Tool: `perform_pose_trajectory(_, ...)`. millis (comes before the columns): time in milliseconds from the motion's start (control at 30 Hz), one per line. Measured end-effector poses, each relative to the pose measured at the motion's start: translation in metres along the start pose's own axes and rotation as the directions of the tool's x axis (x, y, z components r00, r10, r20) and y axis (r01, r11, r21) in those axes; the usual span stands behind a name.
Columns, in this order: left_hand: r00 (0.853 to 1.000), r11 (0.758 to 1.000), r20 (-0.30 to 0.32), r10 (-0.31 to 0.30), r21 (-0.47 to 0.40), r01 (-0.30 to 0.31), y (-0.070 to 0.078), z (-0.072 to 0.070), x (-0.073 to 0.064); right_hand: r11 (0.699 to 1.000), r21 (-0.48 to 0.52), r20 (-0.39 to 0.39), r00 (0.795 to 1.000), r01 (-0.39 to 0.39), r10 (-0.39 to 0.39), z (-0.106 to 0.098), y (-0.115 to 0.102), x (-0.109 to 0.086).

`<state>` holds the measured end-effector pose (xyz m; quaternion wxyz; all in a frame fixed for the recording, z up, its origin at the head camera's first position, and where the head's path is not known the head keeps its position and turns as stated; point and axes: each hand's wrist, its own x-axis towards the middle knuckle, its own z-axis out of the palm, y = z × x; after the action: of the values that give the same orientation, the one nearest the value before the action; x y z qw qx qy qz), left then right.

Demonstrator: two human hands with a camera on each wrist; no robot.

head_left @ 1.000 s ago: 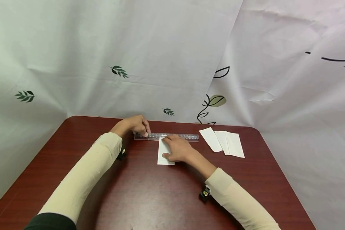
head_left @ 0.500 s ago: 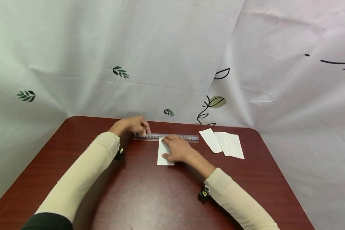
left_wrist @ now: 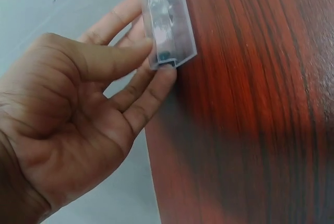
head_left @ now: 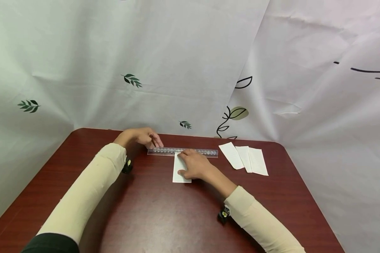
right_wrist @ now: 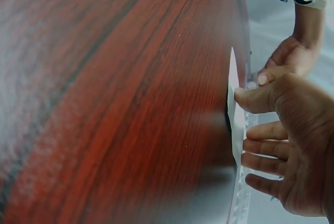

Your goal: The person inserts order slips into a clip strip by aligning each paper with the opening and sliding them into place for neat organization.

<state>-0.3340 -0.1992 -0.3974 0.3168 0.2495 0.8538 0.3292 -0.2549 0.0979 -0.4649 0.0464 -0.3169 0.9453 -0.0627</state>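
A clear plastic strip (head_left: 169,151) with a raised, bumpy ridge lies across the back of the table. At its left end, my left hand (head_left: 142,136) holds it by the corner; in the left wrist view the thumb (left_wrist: 122,59) lies along its edge and the other fingers are behind and under the end. A white paper slip (head_left: 179,172) extends toward me from the strip's middle, its far end at the strip. My right hand (head_left: 194,163) rests on this slip, fingertips at the strip and thumb on the paper, fingers nearly straight in the right wrist view.
Several white paper slips (head_left: 258,161) lie fanned and overlapping at the back right of the dark red wooden table (head_left: 152,214). A pale cloth with leaf prints (head_left: 177,70) hangs close behind the table's back edge.
My left hand has slid slightly left along the strip to its end, with the fingers spreading more. The right hand and the paper slip under it stay nearly still.
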Motion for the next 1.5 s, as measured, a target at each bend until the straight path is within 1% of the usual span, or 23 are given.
perform_pose_trajectory(67,1.0,1.0,-0.001,-0.001,-0.03,0.001,-0.003,0.0,-0.001,1.0,-0.022,-0.012,1.0,0.002,-0.002,0.002,0.0,0.0)
perform_pose_trajectory(100,1.0,0.999,-0.004,0.0,-0.043,0.0,-0.005,0.0,-0.001,1.0,-0.017,-0.002,1.0,-0.001,0.001,-0.003,-0.003,-0.002)
perform_pose_trajectory(133,1.0,0.998,-0.009,0.001,-0.058,-0.001,-0.006,0.0,-0.001,1.0,-0.02,-0.012,1.0,0.003,-0.003,-0.005,-0.004,-0.004)
perform_pose_trajectory(233,1.0,0.995,-0.027,-0.004,-0.098,0.002,-0.009,0.0,-0.002,1.0,-0.024,0.008,1.0,0.0,0.0,-0.019,-0.014,-0.01)
perform_pose_trajectory(300,0.999,0.995,-0.039,-0.007,-0.098,0.003,-0.01,0.0,-0.002,1.0,0.0,0.017,1.0,-0.003,0.003,-0.027,-0.02,-0.015)
perform_pose_trajectory(333,0.999,0.996,-0.041,-0.009,-0.092,0.005,-0.009,0.0,-0.002,1.0,0.002,0.014,1.0,-0.003,0.003,-0.026,-0.02,-0.014)
perform_pose_trajectory(400,0.999,0.998,-0.044,-0.012,-0.066,0.009,-0.009,0.0,-0.002,1.0,-0.006,0.002,1.0,0.005,-0.005,-0.016,-0.015,-0.009)
perform_pose_trajectory(467,0.999,0.999,-0.044,-0.022,-0.041,0.02,-0.007,0.001,-0.001,0.999,-0.026,-0.026,0.999,0.023,-0.024,0.0,-0.005,-0.001)
perform_pose_trajectory(567,0.998,0.999,-0.046,-0.037,-0.025,0.036,-0.005,0.001,0.0,0.998,-0.043,-0.059,0.997,0.047,-0.049,0.023,0.008,0.011)
perform_pose_trajectory(633,0.998,0.998,-0.045,-0.051,-0.033,0.05,-0.004,0.001,0.001,0.997,-0.044,-0.066,0.996,0.058,-0.06,0.027,0.009,0.015)
perform_pose_trajectory(700,0.997,0.997,-0.042,-0.064,-0.045,0.062,-0.004,0.001,0.002,0.998,-0.03,-0.069,0.996,0.061,-0.063,0.028,0.007,0.017)
perform_pose_trajectory(833,0.995,0.994,-0.034,-0.09,-0.071,0.087,-0.004,0.0,0.002,0.998,-0.033,-0.067,0.996,0.059,-0.061,0.031,0.004,0.021)
perform_pose_trajectory(1067,0.994,0.993,-0.045,-0.103,-0.064,0.1,-0.002,-0.001,0.001,0.997,-0.044,-0.068,0.996,0.058,-0.061,0.031,-0.003,0.026)
perform_pose_trajectory(1233,0.994,0.991,-0.045,-0.103,-0.086,0.099,-0.002,-0.001,0.001,0.996,-0.063,-0.072,0.995,0.069,-0.074,0.032,-0.009,0.03)
perform_pose_trajectory(1500,0.992,0.991,-0.056,-0.112,-0.086,0.107,-0.004,-0.001,0.002,0.997,0.009,-0.086,0.993,0.083,-0.082,0.026,-0.018,0.031)
